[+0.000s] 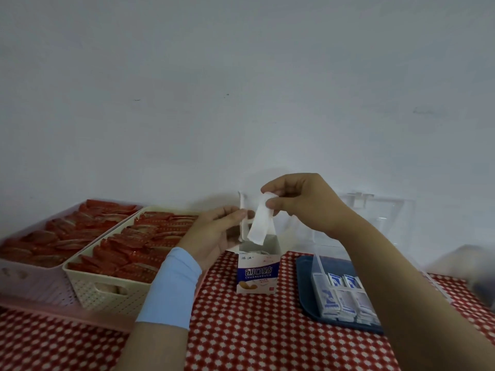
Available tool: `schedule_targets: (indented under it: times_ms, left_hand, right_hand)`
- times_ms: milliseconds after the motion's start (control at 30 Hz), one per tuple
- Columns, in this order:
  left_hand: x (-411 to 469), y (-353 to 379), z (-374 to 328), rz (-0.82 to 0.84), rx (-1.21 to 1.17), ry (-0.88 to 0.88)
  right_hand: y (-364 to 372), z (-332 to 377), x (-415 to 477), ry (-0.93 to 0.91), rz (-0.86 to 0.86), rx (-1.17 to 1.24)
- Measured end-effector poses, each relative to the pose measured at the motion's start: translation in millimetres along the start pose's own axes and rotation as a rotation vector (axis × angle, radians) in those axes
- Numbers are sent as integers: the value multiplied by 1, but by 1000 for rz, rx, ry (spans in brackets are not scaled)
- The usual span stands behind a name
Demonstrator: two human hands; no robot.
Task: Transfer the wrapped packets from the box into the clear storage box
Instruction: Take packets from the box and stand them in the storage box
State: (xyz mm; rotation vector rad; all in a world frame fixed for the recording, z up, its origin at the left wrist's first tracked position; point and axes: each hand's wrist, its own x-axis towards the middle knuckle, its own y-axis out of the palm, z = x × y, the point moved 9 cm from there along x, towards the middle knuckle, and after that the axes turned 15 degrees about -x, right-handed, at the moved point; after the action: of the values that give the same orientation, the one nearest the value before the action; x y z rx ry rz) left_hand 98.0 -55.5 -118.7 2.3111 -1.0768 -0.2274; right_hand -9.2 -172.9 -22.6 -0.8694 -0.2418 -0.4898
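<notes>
Printed cardboard box (257, 274), matt white paper packet (260, 224), clear glossy plastic storage box (375, 218), perforated cream plastic basket (107, 287), glossy red wrappers (144, 242), checked cloth (241, 330)

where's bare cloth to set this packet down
Bare cloth in front of the box, between the cream basket and the blue tray, down to the near edge. Crowded: pink basket at left, clear storage box on the tray at right.

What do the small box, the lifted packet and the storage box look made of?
The small box: printed cardboard, slight sheen, folded flap. The packet: white matte wrapper, probably paper, hanging limp from the right hand. The storage box: clear rigid plastic, see-through with bright edges.
</notes>
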Motion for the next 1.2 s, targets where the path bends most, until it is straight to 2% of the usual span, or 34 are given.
schedule_targets:
  times_ms: [100, 267, 367, 433, 500, 600, 633, 833, 967, 1100, 1200]
  left_hand:
    - [-8, 28, 16, 152, -153, -127]
    - [-13, 53, 37, 182, -280, -215]
    - [-10, 61, 50, 168, -267, -215]
    - [-8, 67, 59, 168, -256, -210]
    - [-9, 76, 67, 196, -248, -216]
    - [-11, 84, 79, 202, -261, -260]
    - [-14, 88, 85, 195, -269, -281]
    - [-26, 102, 102, 158, -377, -315]
    - [-34, 109, 107, 187, -454, -331]
    - [-44, 114, 108, 237, -520, -360]
    - [-58, 122, 107, 322, -557, -416]
  right_hand:
    - [0, 1, -6, -32, -34, 38]
    - [-2, -11, -19, -13, -82, -9]
    - [-13, -26, -31, 63, -203, -148]
    - [-18, -30, -43, 52, -246, -155]
    - [-18, -32, -54, 13, -171, -130]
    - [-6, -37, -71, 11, 89, -133]
    - [-7, -40, -76, 12, 122, -155]
    - [-16, -44, -84, -25, 60, -204]
    - [-17, -44, -90, 0, 137, -166]
    - [-26, -45, -92, 17, 147, 98]
    - [-38, -53, -91, 109, 102, 116]
